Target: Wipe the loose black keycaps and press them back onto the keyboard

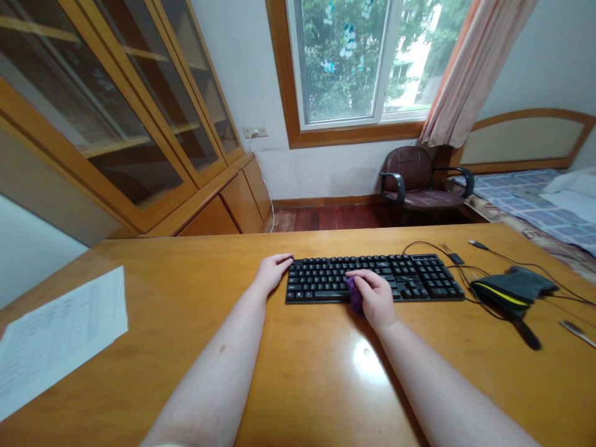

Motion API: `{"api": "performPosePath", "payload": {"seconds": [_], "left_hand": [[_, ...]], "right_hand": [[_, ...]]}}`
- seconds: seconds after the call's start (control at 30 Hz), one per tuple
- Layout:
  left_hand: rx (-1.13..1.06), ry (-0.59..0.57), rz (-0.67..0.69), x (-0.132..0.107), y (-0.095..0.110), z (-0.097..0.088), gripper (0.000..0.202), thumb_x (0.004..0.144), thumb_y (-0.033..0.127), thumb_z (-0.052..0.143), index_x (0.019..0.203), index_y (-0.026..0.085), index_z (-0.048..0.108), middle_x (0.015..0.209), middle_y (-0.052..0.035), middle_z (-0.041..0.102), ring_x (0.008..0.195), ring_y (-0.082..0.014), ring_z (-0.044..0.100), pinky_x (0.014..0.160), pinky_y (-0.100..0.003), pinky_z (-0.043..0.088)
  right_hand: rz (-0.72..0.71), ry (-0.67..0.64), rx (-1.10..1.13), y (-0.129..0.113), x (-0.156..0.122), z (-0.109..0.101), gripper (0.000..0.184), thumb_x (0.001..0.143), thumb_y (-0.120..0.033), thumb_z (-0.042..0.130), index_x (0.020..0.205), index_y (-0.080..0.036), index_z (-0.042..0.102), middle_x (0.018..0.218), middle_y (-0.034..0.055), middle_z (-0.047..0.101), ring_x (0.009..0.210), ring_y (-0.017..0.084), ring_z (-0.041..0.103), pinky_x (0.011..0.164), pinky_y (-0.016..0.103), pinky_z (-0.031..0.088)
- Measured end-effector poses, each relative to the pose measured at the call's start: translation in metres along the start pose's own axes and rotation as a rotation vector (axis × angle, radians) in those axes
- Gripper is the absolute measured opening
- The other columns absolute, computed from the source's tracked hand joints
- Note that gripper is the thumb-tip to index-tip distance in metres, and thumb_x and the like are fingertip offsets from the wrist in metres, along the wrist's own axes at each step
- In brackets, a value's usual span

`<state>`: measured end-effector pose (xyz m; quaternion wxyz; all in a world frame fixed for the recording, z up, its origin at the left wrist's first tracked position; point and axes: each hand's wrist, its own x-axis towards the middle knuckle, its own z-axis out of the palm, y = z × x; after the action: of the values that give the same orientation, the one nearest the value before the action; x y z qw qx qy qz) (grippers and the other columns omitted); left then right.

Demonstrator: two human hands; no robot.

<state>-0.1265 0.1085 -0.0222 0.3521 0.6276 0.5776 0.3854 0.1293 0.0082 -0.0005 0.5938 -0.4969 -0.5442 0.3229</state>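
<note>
A black full-size keyboard [326, 279] lies flat on the wooden desk. At its left end my left hand [272, 272] grips the upper corner, fingertips on the edge and thumb along the side. My right hand [376, 299] is closed on a crumpled purple cloth [354, 294] and presses it onto the keys, right of the middle of the letter block. Part of the cloth hangs over the keyboard's front edge. The palm and fingers hide some keys beneath them.
Right of the keyboard lie a dark grey pouch with a yellow stripe [505, 292], a black cable with a USB plug [478, 245] and a brush-like stick [577, 332]. Printed papers [69, 335] rest on the desk's left. An armchair [414, 177] stands beyond the desk [298, 385].
</note>
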Motion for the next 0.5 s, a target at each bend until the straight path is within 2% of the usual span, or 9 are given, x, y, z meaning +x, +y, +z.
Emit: {"api": "performPosePath", "payload": {"seconds": [0.5], "left_hand": [[-0.005, -0.021, -0.003, 0.001, 0.0021, -0.0003, 0.035, 0.07, 0.036, 0.061, 0.097, 0.016, 0.069, 0.104, -0.0098, 0.067, 0.101, -0.0243, 0.059, 0.096, -0.037, 0.038]], "right_hand": [[0.026, -0.003, -0.003, 0.0011, 0.0006, -0.0004, 0.018, 0.076, -0.025, 0.053, 0.078, -0.021, 0.07, 0.081, 0.0048, 0.069, 0.08, 0.021, 0.062, 0.074, 0.033, 0.046]]}}
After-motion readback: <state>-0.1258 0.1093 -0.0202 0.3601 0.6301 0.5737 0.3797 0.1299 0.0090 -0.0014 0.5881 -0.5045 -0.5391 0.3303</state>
